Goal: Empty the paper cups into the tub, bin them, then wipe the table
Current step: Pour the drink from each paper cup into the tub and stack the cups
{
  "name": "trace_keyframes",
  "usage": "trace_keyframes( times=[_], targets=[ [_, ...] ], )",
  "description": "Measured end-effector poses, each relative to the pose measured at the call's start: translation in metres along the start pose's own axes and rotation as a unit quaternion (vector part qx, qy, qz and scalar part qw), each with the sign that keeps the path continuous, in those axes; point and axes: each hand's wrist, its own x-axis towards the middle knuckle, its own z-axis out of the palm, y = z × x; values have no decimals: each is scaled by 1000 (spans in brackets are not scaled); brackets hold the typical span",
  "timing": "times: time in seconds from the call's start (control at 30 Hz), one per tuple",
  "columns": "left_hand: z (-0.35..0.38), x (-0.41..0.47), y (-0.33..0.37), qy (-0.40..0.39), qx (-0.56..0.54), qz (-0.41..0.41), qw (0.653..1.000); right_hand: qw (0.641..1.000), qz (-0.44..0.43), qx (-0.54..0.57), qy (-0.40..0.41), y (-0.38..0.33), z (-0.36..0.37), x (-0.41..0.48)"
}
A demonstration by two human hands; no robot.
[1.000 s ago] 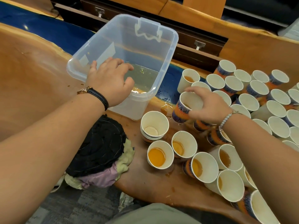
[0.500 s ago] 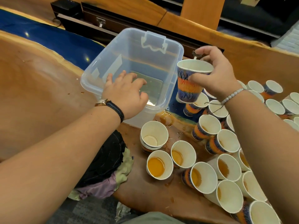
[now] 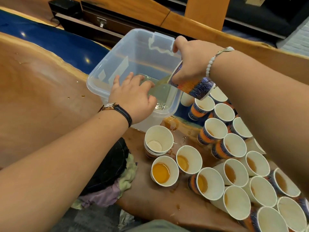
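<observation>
A glossy wooden table [image 3: 41, 101] with one blue strip running across its far side fills the view; dark cabinets stand behind it.

The right hand [image 3: 192, 64] clasps one patterned paper cup [image 3: 194, 85] from above, fingers wrapped round its wall. The cup is tipped steeply, mouth down and to the left over the tub's right rim, base toward the right. A thin amber stream runs from its mouth into the single clear plastic tub [image 3: 133, 52], which sits at the middle far side of the table with a shallow pale pool in its bottom.

The left hand [image 3: 132, 96] holds the tub's near left rim, palm over the edge and fingers bent down inside.

Just near the tub stands one stack of empty cups [image 3: 158, 141], two or three nested; I cannot tell which. To its right and nearer, at least sixteen standing cups [image 3: 189, 159] crowd together, most with amber liquid in the bottom; the right arm and the frame edge hide more.

One amber puddle [image 3: 170, 123] lies by the tub's near corner. One heap of cloths [image 3: 108, 164], black, green and lilac, hangs at the table's near edge.
</observation>
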Motion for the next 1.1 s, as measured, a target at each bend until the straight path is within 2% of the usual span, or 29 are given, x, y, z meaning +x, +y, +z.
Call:
trace_keyframes(
  times=[0.3, 0.7, 0.87, 1.0, 1.1],
  targets=[
    [1, 0, 0, 4, 5, -4, 1000, 999, 13, -29, 13, -6, 1, -1],
    [3, 0, 0, 1, 4, -9, 1000, 998, 20, 38, 45, -7, 16, -15],
    [2, 0, -1, 6, 0, -9, 1000, 982, 55, 163, 83, 2, 20, -41],
    [2, 0, 0, 5, -2, -10, 1000, 941, 91, 293, 145, 12, 35, -74],
    [3, 0, -1, 4, -1, -10, 1000, 904, 91, 387, 159, 13, 53, -101]
  ],
)
